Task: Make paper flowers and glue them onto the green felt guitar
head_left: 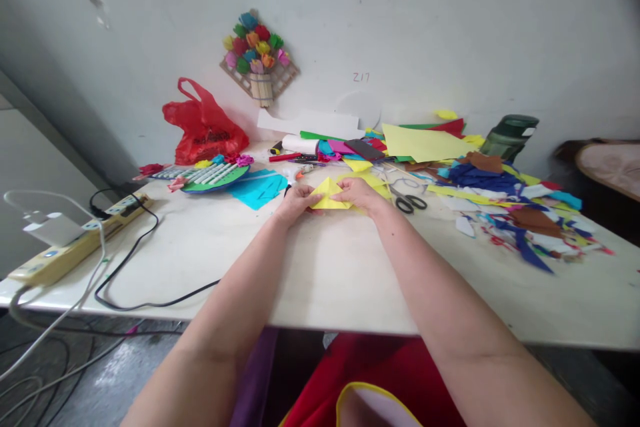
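Between my two hands is a piece of yellow paper (330, 193), folded so its top comes to a point. My left hand (299, 203) pinches its left side and my right hand (359, 193) pinches the right side, both just above the table. More yellow paper (376, 181) lies behind and under my right hand. To the right of that hand rest black-handled scissors (409, 203). A blue sheet of paper (260, 188) lies left of my left hand, and a white and orange tool (295, 177), partly hidden, sits just behind it.
A power strip (75, 240) with cables runs along the table's left side. Paper scraps (530, 213) are heaped at right near a dark green bottle (510, 137). A red plastic bag (203, 127) stands behind a decorated board (215, 180). Paper flowers (257, 47) hang on the wall.
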A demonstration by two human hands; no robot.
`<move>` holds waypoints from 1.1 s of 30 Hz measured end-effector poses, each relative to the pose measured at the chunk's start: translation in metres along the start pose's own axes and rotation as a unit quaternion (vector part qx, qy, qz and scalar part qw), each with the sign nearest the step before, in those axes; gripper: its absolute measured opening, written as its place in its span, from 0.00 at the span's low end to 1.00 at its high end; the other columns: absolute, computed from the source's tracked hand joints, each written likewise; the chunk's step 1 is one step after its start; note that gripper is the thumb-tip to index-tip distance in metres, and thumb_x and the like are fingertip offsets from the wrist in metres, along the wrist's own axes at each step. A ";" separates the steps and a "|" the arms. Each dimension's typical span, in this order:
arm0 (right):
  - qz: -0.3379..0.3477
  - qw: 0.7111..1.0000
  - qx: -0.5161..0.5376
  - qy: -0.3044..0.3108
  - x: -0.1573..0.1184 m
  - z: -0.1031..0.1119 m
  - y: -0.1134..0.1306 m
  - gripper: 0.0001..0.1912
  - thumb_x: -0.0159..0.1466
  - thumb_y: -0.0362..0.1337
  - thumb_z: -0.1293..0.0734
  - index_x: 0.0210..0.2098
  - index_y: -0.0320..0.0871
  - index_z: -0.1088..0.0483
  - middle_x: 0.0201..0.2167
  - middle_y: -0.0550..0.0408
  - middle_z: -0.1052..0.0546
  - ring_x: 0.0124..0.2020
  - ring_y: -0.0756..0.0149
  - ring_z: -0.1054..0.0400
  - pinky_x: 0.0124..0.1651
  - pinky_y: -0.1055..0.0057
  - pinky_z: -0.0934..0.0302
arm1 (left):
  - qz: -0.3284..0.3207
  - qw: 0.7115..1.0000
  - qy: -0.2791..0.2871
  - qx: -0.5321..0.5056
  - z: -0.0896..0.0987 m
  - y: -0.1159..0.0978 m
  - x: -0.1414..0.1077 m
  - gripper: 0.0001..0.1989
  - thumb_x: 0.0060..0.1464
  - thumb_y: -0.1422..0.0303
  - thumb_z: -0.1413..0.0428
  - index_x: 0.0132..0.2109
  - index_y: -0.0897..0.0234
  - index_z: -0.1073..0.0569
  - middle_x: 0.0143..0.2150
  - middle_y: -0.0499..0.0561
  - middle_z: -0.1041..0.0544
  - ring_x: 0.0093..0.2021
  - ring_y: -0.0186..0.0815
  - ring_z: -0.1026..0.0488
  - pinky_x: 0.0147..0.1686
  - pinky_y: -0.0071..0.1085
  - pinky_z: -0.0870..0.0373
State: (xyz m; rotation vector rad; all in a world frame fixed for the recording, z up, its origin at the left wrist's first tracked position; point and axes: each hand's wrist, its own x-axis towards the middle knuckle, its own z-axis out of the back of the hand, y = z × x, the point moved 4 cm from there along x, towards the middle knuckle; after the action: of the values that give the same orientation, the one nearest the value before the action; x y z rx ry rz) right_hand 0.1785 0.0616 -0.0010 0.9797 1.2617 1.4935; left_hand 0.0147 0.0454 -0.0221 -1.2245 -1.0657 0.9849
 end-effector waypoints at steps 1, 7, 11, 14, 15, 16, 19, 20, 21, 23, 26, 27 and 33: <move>-0.001 1.000 -0.002 0.000 0.000 0.000 0.000 0.08 0.44 0.25 0.29 0.24 0.39 0.31 0.18 0.62 0.29 0.21 0.73 0.34 0.28 0.76 0.39 | 0.003 1.000 -0.007 0.005 0.001 0.001 0.000 0.19 0.39 0.59 0.35 0.30 0.69 0.32 0.25 0.50 0.26 0.22 0.33 0.27 0.23 0.27 0.32; -0.027 0.999 -0.011 0.020 -0.003 -0.001 -0.002 0.06 0.51 0.32 0.29 0.25 0.39 0.32 0.19 0.60 0.28 0.17 0.74 0.36 0.18 0.79 0.45 | 0.005 1.000 -0.019 0.009 0.000 0.001 0.001 0.18 0.40 0.61 0.35 0.28 0.67 0.34 0.24 0.49 0.26 0.21 0.34 0.26 0.22 0.27 0.31; -0.035 0.998 -0.035 0.041 -0.005 -0.002 -0.001 0.10 0.50 0.35 0.28 0.28 0.40 0.32 0.21 0.58 0.27 0.16 0.73 0.34 0.15 0.79 0.48 | 0.006 1.000 -0.025 0.004 -0.002 0.000 -0.001 0.18 0.39 0.61 0.35 0.28 0.67 0.35 0.23 0.49 0.26 0.21 0.35 0.26 0.21 0.27 0.31; -0.026 0.998 -0.049 0.028 -0.006 -0.003 0.001 0.09 0.49 0.32 0.27 0.25 0.39 0.33 0.18 0.60 0.29 0.14 0.75 0.37 0.14 0.80 0.49 | 0.008 1.000 -0.012 -0.001 -0.003 -0.001 -0.002 0.18 0.40 0.61 0.35 0.28 0.67 0.35 0.23 0.50 0.25 0.21 0.36 0.26 0.20 0.26 0.32; -0.023 0.998 -0.050 0.027 -0.006 -0.004 0.002 0.09 0.48 0.31 0.27 0.24 0.39 0.33 0.17 0.61 0.29 0.14 0.75 0.38 0.14 0.80 0.50 | 0.009 1.000 -0.004 -0.005 -0.003 -0.001 -0.003 0.17 0.40 0.61 0.36 0.28 0.67 0.35 0.23 0.51 0.25 0.22 0.36 0.26 0.20 0.26 0.32; -0.022 0.998 -0.049 0.030 -0.006 -0.004 0.002 0.09 0.48 0.31 0.27 0.24 0.39 0.33 0.17 0.61 0.29 0.13 0.76 0.38 0.14 0.80 0.50 | 0.012 1.000 0.005 -0.010 -0.003 -0.001 -0.003 0.17 0.40 0.61 0.36 0.28 0.67 0.34 0.23 0.51 0.25 0.22 0.37 0.26 0.21 0.26 0.32; -0.015 0.998 -0.043 0.044 -0.007 -0.005 0.004 0.07 0.48 0.30 0.28 0.24 0.39 0.32 0.17 0.61 0.29 0.12 0.77 0.40 0.13 0.79 0.50 | 0.021 0.999 0.032 -0.032 -0.003 0.000 -0.003 0.15 0.41 0.63 0.37 0.30 0.68 0.33 0.27 0.54 0.23 0.23 0.39 0.25 0.22 0.28 0.31; -0.013 0.998 -0.040 0.048 -0.007 -0.005 0.004 0.06 0.49 0.29 0.29 0.25 0.39 0.31 0.18 0.61 0.29 0.12 0.77 0.40 0.13 0.79 0.50 | 0.024 0.998 0.038 -0.037 -0.002 0.000 -0.003 0.15 0.41 0.63 0.37 0.31 0.69 0.32 0.27 0.55 0.23 0.24 0.39 0.24 0.22 0.28 0.31; -0.010 0.998 -0.036 0.053 -0.007 -0.005 0.003 0.06 0.49 0.29 0.29 0.25 0.38 0.31 0.18 0.61 0.29 0.12 0.77 0.41 0.13 0.79 0.50 | 0.027 0.998 0.044 -0.041 -0.002 0.000 -0.003 0.14 0.41 0.64 0.38 0.32 0.69 0.31 0.28 0.55 0.23 0.24 0.40 0.24 0.22 0.28 0.31; -0.005 0.998 -0.026 0.062 -0.006 -0.004 0.002 0.06 0.48 0.29 0.29 0.25 0.38 0.31 0.18 0.61 0.29 0.12 0.77 0.41 0.13 0.79 0.50 | 0.032 0.997 0.052 -0.048 -0.002 0.000 -0.003 0.14 0.41 0.65 0.38 0.34 0.69 0.31 0.28 0.56 0.23 0.25 0.41 0.24 0.22 0.28 0.30; 0.002 0.997 -0.012 0.073 -0.006 -0.003 0.001 0.07 0.47 0.31 0.28 0.24 0.38 0.31 0.19 0.61 0.29 0.14 0.77 0.40 0.14 0.79 0.48 | 0.032 0.996 0.064 -0.051 -0.002 0.000 -0.004 0.15 0.41 0.65 0.37 0.35 0.69 0.30 0.28 0.56 0.22 0.25 0.40 0.24 0.22 0.28 0.30; 0.002 0.997 -0.010 0.073 -0.006 -0.003 0.001 0.08 0.47 0.31 0.27 0.24 0.39 0.31 0.19 0.60 0.29 0.14 0.77 0.40 0.14 0.79 0.48 | 0.030 0.996 0.067 -0.048 -0.002 0.000 -0.004 0.15 0.41 0.65 0.37 0.35 0.69 0.30 0.28 0.56 0.22 0.25 0.40 0.24 0.22 0.28 0.30; -0.002 0.997 -0.009 0.072 -0.007 -0.004 0.001 0.10 0.46 0.33 0.26 0.23 0.38 0.32 0.18 0.61 0.29 0.12 0.78 0.41 0.14 0.80 0.49 | 0.025 0.997 0.073 -0.026 -0.002 0.003 -0.003 0.16 0.40 0.65 0.36 0.35 0.69 0.31 0.28 0.55 0.22 0.25 0.38 0.24 0.26 0.29 0.29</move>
State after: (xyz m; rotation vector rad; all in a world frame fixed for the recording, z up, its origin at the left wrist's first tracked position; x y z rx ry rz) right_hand 0.1766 0.0536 -0.0002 0.8701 1.3485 1.5925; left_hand 0.0161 0.0422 -0.0258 -1.3500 -0.9560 0.8964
